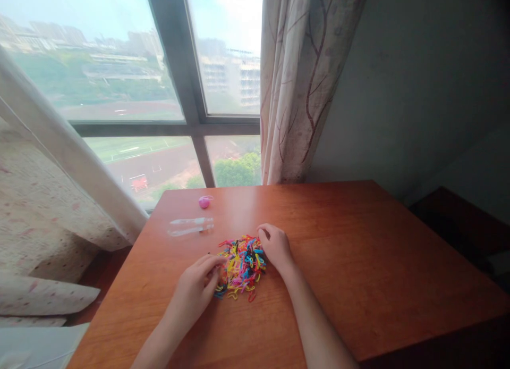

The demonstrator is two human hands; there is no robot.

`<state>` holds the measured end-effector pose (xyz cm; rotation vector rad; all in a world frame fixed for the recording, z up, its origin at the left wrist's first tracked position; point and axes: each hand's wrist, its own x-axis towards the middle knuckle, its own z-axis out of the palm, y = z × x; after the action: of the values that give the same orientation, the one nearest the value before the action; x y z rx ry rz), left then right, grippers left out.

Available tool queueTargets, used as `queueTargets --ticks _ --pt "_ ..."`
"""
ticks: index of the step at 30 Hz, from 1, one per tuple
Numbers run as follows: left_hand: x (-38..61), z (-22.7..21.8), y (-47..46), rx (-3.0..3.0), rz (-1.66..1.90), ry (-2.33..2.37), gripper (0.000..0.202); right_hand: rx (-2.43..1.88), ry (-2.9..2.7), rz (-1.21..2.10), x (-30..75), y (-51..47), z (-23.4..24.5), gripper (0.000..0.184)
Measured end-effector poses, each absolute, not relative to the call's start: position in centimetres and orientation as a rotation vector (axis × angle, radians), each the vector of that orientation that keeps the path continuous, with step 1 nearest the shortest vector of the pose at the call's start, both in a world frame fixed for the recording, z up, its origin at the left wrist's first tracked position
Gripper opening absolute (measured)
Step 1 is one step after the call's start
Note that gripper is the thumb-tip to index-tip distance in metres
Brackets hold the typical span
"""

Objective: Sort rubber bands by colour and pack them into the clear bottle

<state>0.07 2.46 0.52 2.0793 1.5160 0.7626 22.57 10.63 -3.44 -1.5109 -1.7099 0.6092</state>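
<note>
A pile of small colourful elastic bands (241,265) lies on the wooden table (358,273) in front of me. My left hand (197,289) rests at the pile's left edge, its fingers curled and pinching into the bands. My right hand (275,248) sits at the pile's right edge, fingers bent down onto the bands. What either hand grips is too small to make out.
A clear plastic bottle (191,226) lies on its side beyond the pile, with a pink cap (204,201) further back. Curtains (303,82) hang behind the table at the window, and a dark piece of furniture (462,225) stands at the right.
</note>
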Motion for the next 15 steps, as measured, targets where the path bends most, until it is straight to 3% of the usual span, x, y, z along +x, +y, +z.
queueTargets --ticks 6,15 --pt "-3.8 0.6 3.4 2.121 0.628 1.877 0.027 -1.516 -1.708 0.604 22.6 10.7 -3.5 0.022" --pt "-2.0 0.4 4.6 2.157 0.413 1.862 0.024 -1.521 -1.716 0.598 22.5 10.6 -3.3 0.023"
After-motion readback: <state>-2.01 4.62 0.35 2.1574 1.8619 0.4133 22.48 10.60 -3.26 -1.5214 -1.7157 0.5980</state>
